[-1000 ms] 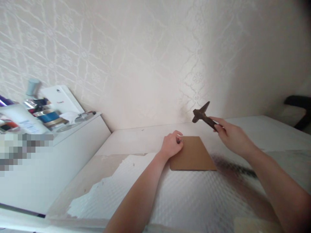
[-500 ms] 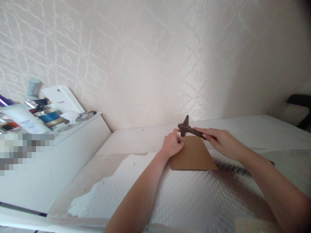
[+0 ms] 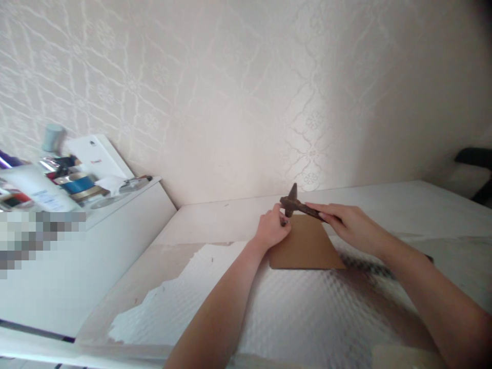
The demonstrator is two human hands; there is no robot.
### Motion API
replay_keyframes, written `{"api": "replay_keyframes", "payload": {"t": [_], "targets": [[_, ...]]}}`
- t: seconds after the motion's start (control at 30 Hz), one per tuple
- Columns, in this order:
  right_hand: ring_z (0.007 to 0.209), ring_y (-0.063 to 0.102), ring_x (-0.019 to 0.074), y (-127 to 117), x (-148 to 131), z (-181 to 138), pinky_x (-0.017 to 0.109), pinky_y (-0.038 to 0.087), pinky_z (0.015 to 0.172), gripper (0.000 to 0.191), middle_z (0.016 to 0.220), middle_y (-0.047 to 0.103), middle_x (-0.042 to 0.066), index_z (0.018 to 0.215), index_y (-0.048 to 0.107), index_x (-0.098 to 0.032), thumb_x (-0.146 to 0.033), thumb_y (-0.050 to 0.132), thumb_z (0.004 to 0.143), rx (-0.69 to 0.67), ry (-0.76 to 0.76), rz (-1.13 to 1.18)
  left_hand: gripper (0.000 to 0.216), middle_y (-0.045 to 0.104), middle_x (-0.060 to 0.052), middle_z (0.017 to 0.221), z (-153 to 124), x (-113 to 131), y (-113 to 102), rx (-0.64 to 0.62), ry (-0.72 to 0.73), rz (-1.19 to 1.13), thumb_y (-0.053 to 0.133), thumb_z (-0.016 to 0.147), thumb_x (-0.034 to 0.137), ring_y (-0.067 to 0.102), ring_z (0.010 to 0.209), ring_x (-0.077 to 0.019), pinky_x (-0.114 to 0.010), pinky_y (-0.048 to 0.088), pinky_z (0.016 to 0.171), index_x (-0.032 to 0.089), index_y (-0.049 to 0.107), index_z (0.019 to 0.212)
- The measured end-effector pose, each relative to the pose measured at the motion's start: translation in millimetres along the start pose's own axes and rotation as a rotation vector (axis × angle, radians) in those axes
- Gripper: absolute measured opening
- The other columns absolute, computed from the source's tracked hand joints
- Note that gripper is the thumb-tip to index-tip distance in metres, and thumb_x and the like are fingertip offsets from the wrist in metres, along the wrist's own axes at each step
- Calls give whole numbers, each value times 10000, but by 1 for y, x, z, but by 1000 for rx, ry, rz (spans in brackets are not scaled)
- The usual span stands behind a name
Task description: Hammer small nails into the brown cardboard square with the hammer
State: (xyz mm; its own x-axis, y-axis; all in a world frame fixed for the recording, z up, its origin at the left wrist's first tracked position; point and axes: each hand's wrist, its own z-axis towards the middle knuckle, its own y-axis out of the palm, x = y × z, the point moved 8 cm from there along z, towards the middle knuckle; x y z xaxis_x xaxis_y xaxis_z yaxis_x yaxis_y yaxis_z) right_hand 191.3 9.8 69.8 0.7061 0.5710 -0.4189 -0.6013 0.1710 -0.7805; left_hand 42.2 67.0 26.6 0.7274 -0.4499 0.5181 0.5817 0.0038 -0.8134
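While the left hand (image 3: 273, 227) rests at the far left part of a brown board (image 3: 307, 243), the right hand (image 3: 348, 220) holds a hammer (image 3: 303, 207) above that board's far edge. The right grip is clamped on the near end of the handle, so that the hammer points to the left, its head close to the fingers of the left hand; whether head and fingers touch cannot be told. One narrow end of the head points up, the other down. The left grip is drawn together on a small dark piece (image 3: 283, 222), too small and too much covered by the fingers to identify. The board lies flat on the surface (image 3: 207, 223), partly over a white quilted sheet (image 3: 284, 318) with a ragged left edge; its near edge runs from left to right, between the two forearms.

Along the far side rises a pale patterned wall (image 3: 230, 102). To the left stands a white cabinet (image 3: 111, 246), its top crowded with articles: a white box (image 3: 96, 156) leaning near the wall, a pale blue cup-shaped object (image 3: 54, 137) to the left of the box, a white tube (image 3: 44, 189) lying aslant at the near left, and a round object with a blue band (image 3: 79, 185) between tube and box. At the far right, a black curved object (image 3: 474, 156), cut off by the edge of the view, shows beyond the surface
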Motion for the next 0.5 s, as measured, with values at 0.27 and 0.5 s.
{"api": "replay_keyframes", "payload": {"t": [0.27,0.5], "targets": [[983,644,223,-1,2,0,338,516,830,419,1123,676,26,1274,568,-273,-230,363,911,7,22,-4,327,670,-4,859,-2,3,-2,11,25,-16,525,717,177,613,819,-186,-320,476,756,208,442,1032],[989,639,216,0,1,0,330,506,840,421,1153,663,32,1279,564,-262,-229,351,918,-9,31,-11,293,668,-6,850,-2,3,-2,14,24,-23,523,709,169,613,812,-186,-320,475,748,206,444,989]]}}
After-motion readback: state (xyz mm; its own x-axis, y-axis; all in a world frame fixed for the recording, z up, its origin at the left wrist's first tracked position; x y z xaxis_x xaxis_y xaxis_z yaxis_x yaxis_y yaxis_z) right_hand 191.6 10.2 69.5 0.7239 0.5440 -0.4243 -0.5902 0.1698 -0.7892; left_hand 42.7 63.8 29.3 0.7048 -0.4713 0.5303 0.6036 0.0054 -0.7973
